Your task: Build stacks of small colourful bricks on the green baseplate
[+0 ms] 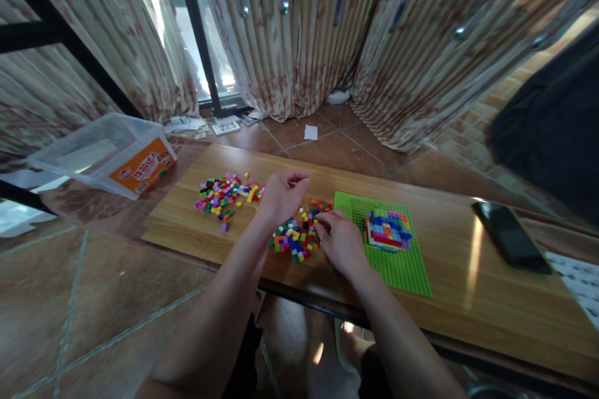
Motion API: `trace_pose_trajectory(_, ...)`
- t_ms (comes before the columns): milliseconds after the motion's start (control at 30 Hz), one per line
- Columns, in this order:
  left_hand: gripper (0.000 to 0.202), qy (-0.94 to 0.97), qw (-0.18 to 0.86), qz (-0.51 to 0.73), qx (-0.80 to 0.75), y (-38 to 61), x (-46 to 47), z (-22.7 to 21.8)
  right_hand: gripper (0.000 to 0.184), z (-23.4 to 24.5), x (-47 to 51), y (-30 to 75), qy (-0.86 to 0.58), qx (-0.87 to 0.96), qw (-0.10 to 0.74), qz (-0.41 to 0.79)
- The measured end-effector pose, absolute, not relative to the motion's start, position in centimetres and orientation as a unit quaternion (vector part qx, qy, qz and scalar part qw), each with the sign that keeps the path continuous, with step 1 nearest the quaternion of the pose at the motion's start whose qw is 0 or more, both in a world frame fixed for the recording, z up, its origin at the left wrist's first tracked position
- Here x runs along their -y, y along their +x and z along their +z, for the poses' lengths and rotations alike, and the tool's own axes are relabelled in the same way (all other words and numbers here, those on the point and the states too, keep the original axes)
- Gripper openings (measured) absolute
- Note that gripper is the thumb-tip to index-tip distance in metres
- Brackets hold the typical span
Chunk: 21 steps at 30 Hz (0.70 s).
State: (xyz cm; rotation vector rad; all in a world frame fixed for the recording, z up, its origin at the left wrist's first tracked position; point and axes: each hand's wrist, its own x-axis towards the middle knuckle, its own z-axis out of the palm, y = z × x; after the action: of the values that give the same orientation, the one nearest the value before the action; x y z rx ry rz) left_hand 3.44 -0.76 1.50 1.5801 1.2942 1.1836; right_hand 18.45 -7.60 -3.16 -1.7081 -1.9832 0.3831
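Note:
My left hand point(284, 194) hovers over the table between two heaps of small toy bricks. Its fingers are curled in, and whatever they may hold is hidden. At the right edge of the nearer brick heap point(294, 240), my right hand point(341, 240) has its fingertips bent together among the pieces; what they pinch is too small to make out. A second brick heap point(222, 193) is spread to the left of my left hand. Just right of my right hand lies a green baseplate point(405, 274), bearing a blocky multicoloured brick build point(388, 230) with white and red sides.
All this rests on a long wooden table point(449, 249). A black phone point(512, 237) and a printed sheet point(578, 280) lie at its right end. A clear plastic bin point(107, 149) with an orange label stands beyond the left end. Striped curtains point(299, 43) hang behind.

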Motion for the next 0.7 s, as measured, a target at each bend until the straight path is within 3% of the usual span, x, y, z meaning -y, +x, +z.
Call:
trace_pose_trajectory(367, 0.016, 0.685, 0.337, 0.393, -0.513, 3.4, 1.7, 2.5, 0.014, -1.9, 7.6, 17.4, -0.681, 0.701, 0.161, 0.137)
trace_pose_trajectory(700, 0.018, 0.704, 0.323, 0.362, -0.518, 3.6, 1.8, 2.6, 0.010, -2.9, 7.7, 17.6, -0.651, 0.711, 0.228, 0.135)
